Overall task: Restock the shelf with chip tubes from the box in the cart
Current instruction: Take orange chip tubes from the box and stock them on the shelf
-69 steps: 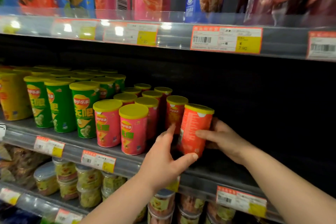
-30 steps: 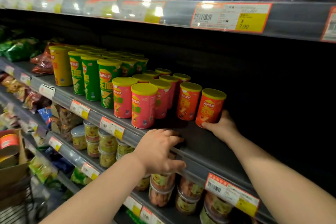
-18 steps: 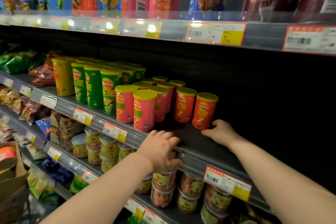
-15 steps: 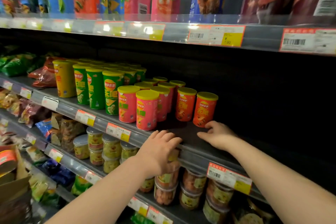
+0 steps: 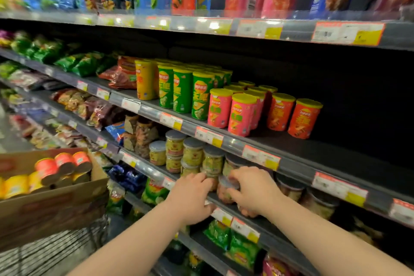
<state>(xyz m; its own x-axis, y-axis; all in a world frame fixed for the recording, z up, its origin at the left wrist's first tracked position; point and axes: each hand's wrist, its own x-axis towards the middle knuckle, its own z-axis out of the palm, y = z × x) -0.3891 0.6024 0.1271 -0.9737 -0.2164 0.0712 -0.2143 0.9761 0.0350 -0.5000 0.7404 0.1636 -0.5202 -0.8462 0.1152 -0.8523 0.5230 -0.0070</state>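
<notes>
Orange-red chip tubes (image 5: 304, 119) with yellow lids stand at the right end of a row on the middle shelf (image 5: 336, 157). Beside them are pink tubes (image 5: 242, 116) and green tubes (image 5: 201, 96), each bearing a red-and-yellow Lay's roundel above large Chinese characters. Price tags (image 5: 261, 157) along the rail are too blurred to read. More tubes (image 5: 62, 163) lie on their sides in a cardboard box (image 5: 56, 206) atop the wire cart (image 5: 56, 251), lower left. Both bare arms reach toward the shelf below, the left hand (image 5: 192, 197) over its rail, the right hand (image 5: 253, 190) in front of small lidded jars (image 5: 192, 152). The fingers are curled, but whether they grasp anything cannot be told.
</notes>
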